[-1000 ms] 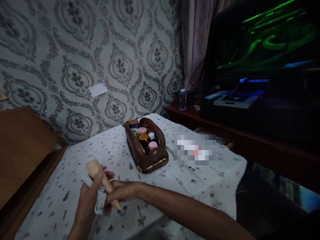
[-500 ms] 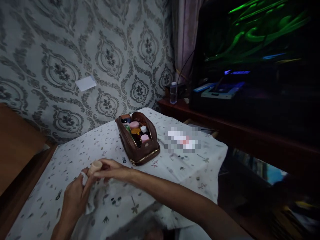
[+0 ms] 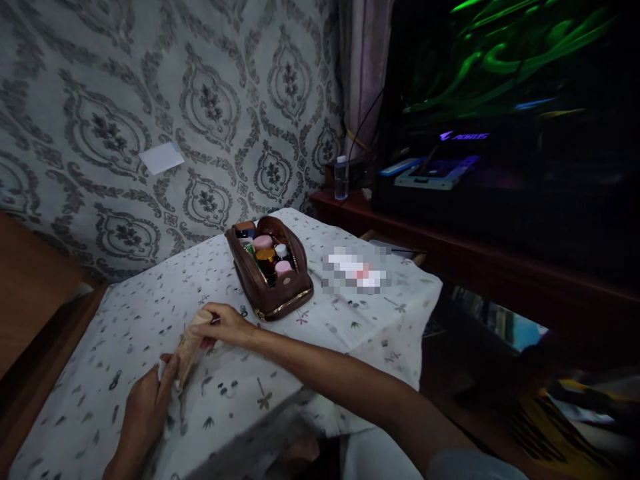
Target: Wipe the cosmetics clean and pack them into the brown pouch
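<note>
My right hand [image 3: 225, 325] pinches the top end of a beige tube [image 3: 191, 347] that leans down to the left over the patterned tablecloth [image 3: 150, 313]. My left hand [image 3: 145, 407] is closed round the tube's lower end together with a white tissue [image 3: 165, 377]. Behind the hands, an open brown pouch [image 3: 273, 280] stands on the cloth, filled with small bottles and jars with pink, white and amber caps.
A pixelated flat item [image 3: 356, 270] lies right of the pouch. A wooden board [image 3: 30, 287] edges the table at left. A dark shelf [image 3: 450, 253] at right carries a small clear bottle [image 3: 341, 179] and a lit screen [image 3: 505, 100]. Patterned wallpaper behind.
The tube has tipped from cap-up to leaning down-left, my right hand has gone from its lower end to its top, and the camera view has shifted right and up.
</note>
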### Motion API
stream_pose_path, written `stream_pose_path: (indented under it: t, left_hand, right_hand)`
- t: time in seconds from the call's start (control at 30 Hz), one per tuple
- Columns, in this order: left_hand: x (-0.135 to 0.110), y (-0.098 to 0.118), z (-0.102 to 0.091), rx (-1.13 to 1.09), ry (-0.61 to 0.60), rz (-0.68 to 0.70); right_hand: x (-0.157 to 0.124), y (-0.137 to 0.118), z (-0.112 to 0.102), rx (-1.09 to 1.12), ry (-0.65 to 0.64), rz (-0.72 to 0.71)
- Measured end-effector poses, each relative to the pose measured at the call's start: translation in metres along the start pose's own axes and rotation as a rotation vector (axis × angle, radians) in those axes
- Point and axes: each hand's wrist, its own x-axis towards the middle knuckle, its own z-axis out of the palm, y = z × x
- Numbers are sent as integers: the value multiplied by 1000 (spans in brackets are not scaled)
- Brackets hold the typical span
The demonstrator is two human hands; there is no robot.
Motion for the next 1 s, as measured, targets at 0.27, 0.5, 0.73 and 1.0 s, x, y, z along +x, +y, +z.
stream_pose_path:
  t: [0.27, 0.5, 0.73, 1.0]
  left_hand:
    - [-10, -35, -1, -62, 158, -133]
    - [-15, -35, 9, -44, 207, -111]
    - [-32, -33, 14, 57, 185, 33]
    - [-56, -50, 14, 136, 60, 293]
  right_hand:
    - [-17, -1, -7, -204, -60, -28]
    - [-76, 8, -25, -864, 60, -154]
    - [-86, 15, -26, -895, 85, -219]
    - [-80, 18, -29, -764, 123, -147]
